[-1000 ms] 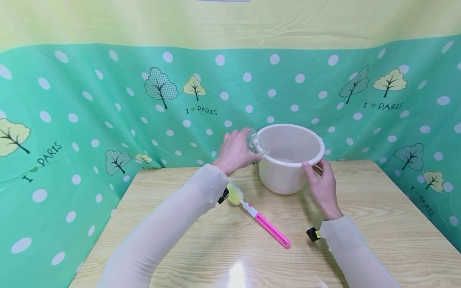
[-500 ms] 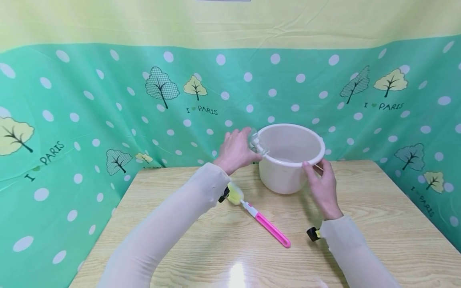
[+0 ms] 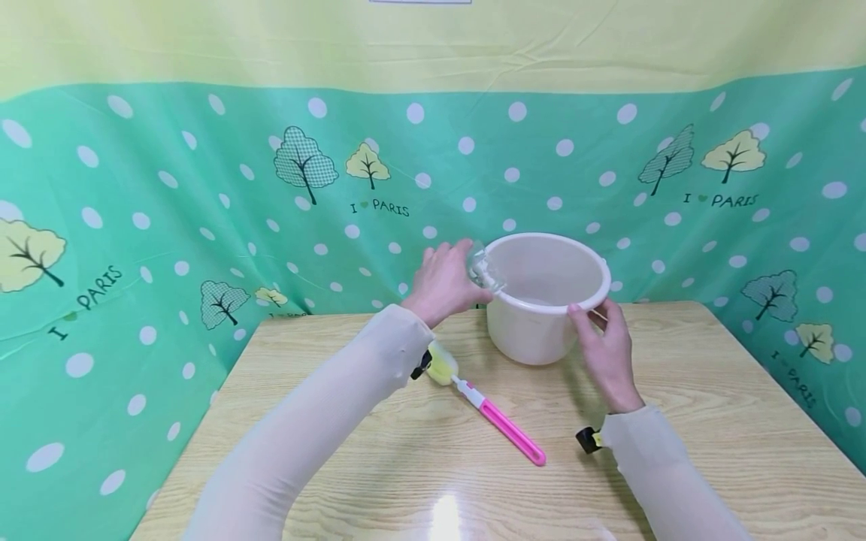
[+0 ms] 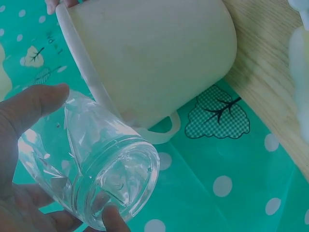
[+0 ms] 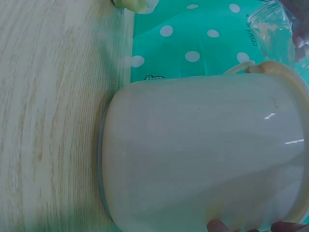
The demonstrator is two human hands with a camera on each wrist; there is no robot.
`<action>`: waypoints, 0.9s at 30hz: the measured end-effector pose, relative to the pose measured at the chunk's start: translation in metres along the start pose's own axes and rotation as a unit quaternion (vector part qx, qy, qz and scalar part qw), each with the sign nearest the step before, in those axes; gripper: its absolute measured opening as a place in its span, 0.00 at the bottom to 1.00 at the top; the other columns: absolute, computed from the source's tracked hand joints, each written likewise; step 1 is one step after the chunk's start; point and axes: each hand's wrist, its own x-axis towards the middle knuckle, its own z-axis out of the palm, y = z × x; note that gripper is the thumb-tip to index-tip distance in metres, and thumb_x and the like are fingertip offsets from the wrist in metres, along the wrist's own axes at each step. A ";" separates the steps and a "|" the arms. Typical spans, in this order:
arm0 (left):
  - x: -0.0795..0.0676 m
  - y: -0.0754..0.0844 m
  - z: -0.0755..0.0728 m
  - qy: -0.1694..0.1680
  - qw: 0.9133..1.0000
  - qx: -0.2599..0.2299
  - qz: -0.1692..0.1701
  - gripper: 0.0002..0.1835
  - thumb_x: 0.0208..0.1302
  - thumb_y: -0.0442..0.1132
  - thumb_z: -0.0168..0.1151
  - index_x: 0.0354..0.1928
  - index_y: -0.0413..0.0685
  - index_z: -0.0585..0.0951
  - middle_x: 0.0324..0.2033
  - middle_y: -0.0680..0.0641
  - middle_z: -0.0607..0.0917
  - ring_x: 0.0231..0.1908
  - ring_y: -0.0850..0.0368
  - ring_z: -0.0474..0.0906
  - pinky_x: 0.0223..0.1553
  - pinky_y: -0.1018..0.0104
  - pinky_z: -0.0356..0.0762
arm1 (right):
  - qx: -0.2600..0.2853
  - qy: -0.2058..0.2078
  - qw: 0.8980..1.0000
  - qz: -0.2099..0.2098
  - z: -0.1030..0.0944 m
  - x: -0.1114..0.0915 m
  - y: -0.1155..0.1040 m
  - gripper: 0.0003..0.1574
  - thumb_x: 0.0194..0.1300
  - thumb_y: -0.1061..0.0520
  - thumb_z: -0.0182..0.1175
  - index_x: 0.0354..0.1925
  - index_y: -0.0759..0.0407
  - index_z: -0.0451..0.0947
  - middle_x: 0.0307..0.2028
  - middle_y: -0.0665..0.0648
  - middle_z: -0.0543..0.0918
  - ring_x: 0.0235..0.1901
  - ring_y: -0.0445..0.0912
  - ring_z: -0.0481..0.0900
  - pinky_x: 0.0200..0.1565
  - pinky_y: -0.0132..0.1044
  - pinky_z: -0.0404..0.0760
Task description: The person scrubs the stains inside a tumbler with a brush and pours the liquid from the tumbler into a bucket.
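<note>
My left hand (image 3: 443, 282) holds a clear glass cup (image 4: 111, 164), tipped so its mouth leans over the left rim of a white plastic bucket (image 3: 531, 334). In the left wrist view the cup's thick round base faces the camera, with fingers and thumb curled round its sides. The bucket stands on the table, and a small loop handle (image 4: 174, 128) juts from its side near the rim. At the bucket's front right, my right hand (image 3: 607, 357) grips the rim, thumb toward the front and fingers against the outer wall.
A sponge brush with a yellow head (image 3: 443, 364) and pink handle (image 3: 510, 432) lies on the wooden table (image 3: 379, 466), in front of the bucket and partly behind my left wrist. A green dotted cloth (image 3: 467, 161) hangs behind and at both sides.
</note>
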 end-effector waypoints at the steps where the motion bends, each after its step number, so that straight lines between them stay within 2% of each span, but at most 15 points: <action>1: 0.000 0.000 0.000 0.000 1.000 0.000 0.001 0.50 0.42 0.56 0.76 0.69 0.54 0.64 0.51 0.48 0.73 0.50 0.52 0.63 0.45 0.57 0.73 | 0.000 0.000 1.000 0.000 0.000 0.000 0.000 0.42 0.67 0.38 0.55 0.68 0.59 0.58 0.64 0.59 0.66 0.63 0.54 0.65 0.60 0.53 0.70; 27: 0.003 0.003 -0.002 -0.003 1.000 0.016 -0.005 0.50 0.41 0.55 0.76 0.68 0.56 0.65 0.49 0.50 0.74 0.48 0.52 0.64 0.45 0.57 0.73 | 0.002 0.000 1.000 -0.004 0.000 0.000 0.001 0.42 0.67 0.38 0.55 0.68 0.59 0.58 0.64 0.59 0.66 0.63 0.54 0.65 0.60 0.53 0.70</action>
